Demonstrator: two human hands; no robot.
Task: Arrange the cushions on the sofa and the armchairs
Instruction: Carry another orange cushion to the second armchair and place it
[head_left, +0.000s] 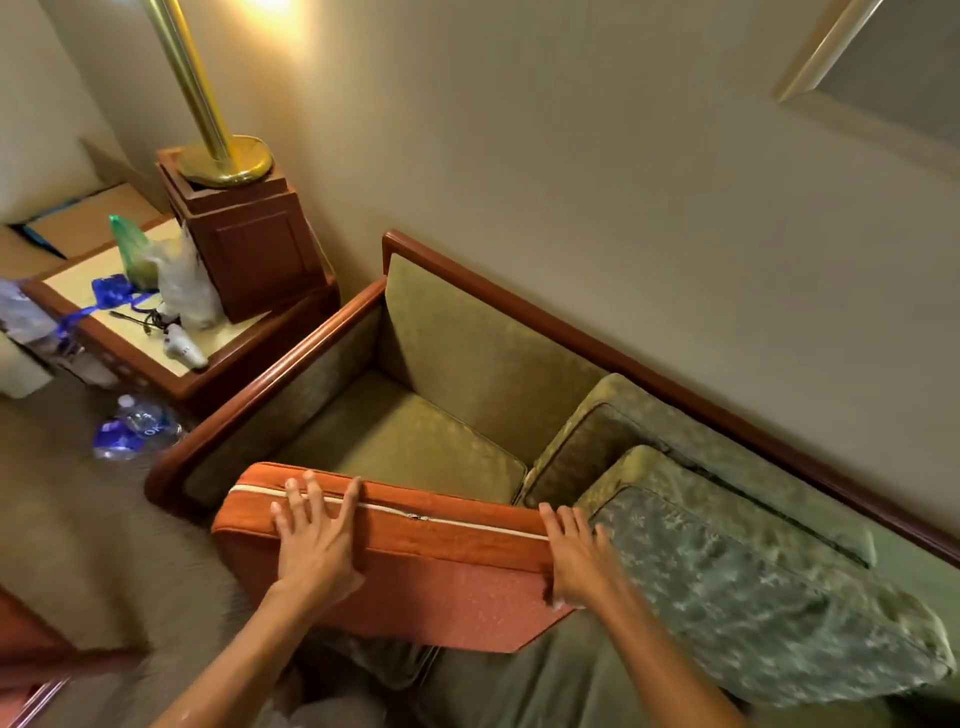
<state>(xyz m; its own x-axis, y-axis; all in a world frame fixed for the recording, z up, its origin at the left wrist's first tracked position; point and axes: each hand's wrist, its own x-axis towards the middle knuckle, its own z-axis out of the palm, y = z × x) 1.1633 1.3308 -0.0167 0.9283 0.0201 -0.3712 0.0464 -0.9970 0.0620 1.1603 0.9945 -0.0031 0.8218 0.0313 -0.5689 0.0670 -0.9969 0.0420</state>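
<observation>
Two hands — left hand (311, 540), right hand (571, 561) — fingers spread flat on orange cushion (405, 561), lower centre; bulky, soft, likely light — hold opposite ends.

Lamp pole (179, 67) cut off at top, green cushion (769, 592) motion-blurred, picture frame (878, 57) cropped
</observation>
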